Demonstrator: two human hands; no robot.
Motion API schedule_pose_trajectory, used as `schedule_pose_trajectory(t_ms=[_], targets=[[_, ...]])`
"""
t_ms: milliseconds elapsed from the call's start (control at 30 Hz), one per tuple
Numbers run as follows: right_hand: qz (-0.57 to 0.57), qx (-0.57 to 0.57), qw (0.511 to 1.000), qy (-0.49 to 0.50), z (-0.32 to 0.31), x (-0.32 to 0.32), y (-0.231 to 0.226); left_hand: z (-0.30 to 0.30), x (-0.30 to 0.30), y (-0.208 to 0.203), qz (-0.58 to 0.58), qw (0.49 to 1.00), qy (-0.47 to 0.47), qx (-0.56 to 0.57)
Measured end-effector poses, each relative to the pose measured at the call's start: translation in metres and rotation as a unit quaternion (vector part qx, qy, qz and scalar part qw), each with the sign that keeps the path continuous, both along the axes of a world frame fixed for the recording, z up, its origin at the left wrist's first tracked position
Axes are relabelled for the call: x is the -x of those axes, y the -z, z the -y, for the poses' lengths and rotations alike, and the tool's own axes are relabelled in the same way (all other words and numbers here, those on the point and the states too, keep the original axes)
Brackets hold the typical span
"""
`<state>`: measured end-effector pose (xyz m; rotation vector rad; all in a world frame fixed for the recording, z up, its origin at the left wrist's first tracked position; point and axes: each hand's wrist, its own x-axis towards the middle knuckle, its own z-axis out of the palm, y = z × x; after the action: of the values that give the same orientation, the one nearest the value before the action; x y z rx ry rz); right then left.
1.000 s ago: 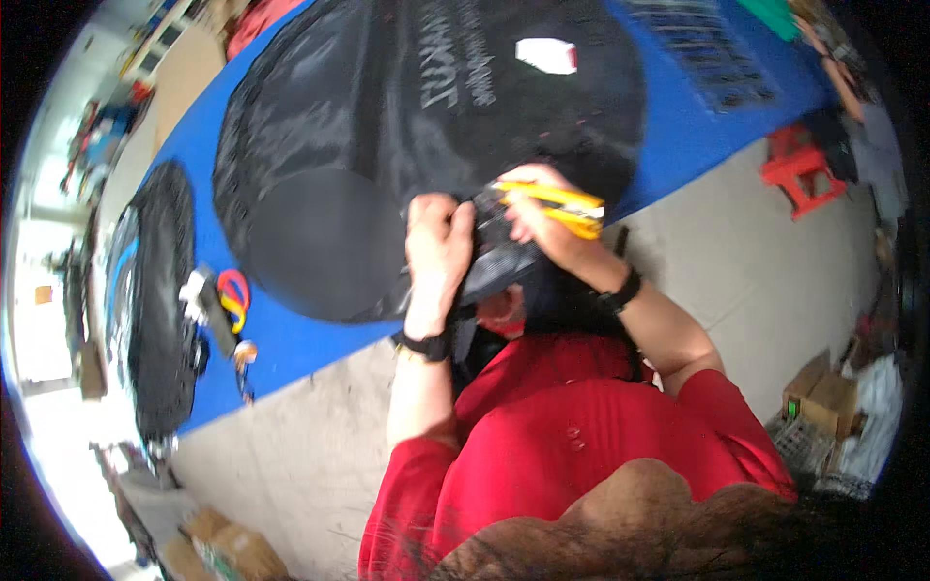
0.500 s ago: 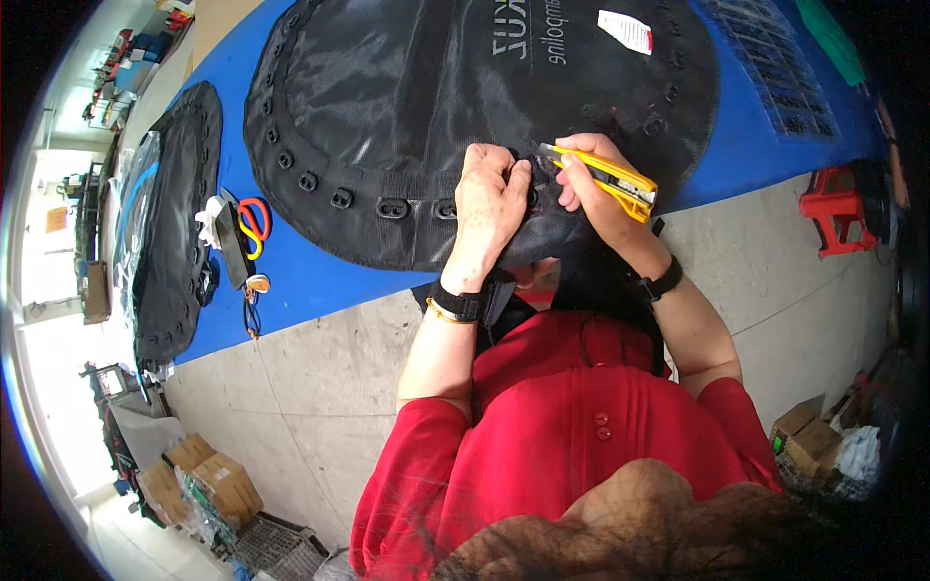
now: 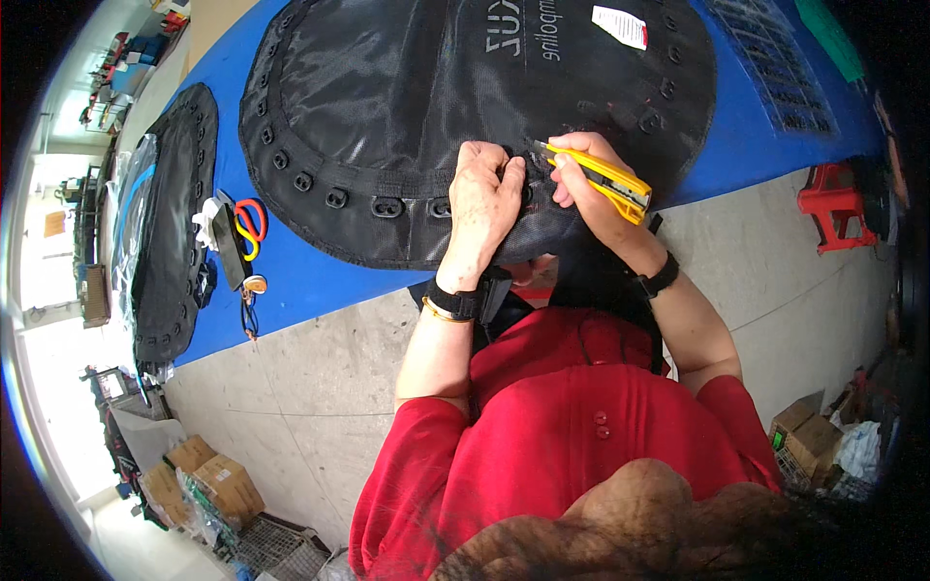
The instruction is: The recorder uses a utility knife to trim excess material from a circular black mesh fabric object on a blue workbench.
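Note:
A large round black mesh mat [image 3: 387, 107] with plastic loops along its rim lies on the blue table [image 3: 281, 290]. My left hand [image 3: 482, 194] is closed on the mat's near edge, its fingers bunching the black fabric. In my right hand [image 3: 588, 189] is a yellow utility knife [image 3: 615, 184], its blade pointing left at the fabric just beside my left fingers. Where exactly the blade meets the material is too small to tell. A white label [image 3: 620, 27] sits on the mat farther off.
Red-and-yellow-handled scissors [image 3: 252, 228] and a dark flat tool [image 3: 229, 242] lie on the left of the table. Beyond them is another black mat [image 3: 174, 232], partly under clear plastic. A red stool [image 3: 835, 208] stands at right; cardboard boxes [image 3: 228, 487] are on the floor at lower left.
The mat and both hands have shifted very slightly left in the picture. The knife stays in my right hand beside my left fingers, and my left hold is unchanged.

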<state>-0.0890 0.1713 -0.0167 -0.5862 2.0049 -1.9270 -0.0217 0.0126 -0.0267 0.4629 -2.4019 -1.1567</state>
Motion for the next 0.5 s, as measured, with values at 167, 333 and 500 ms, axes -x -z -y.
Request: schedule_pose_trajectory(t_ms=[167, 333, 500], targets=[[-0.030, 0.002, 0.999, -0.025, -0.0001, 0.0012, -0.0008, 0.0016, 0.0008, 0.0009, 0.006, 1.000, -0.001, 0.008], [-0.031, 0.001, 0.999, -0.022, -0.0014, 0.0033, 0.0021, 0.0005, 0.0012, 0.0011, 0.002, 1.000, -0.002, -0.001], [-0.041, -0.005, 0.999, -0.019, -0.0028, 0.0020, 0.0025, 0.0004, 0.0000, 0.0007, 0.003, 1.000, -0.003, 0.002]])
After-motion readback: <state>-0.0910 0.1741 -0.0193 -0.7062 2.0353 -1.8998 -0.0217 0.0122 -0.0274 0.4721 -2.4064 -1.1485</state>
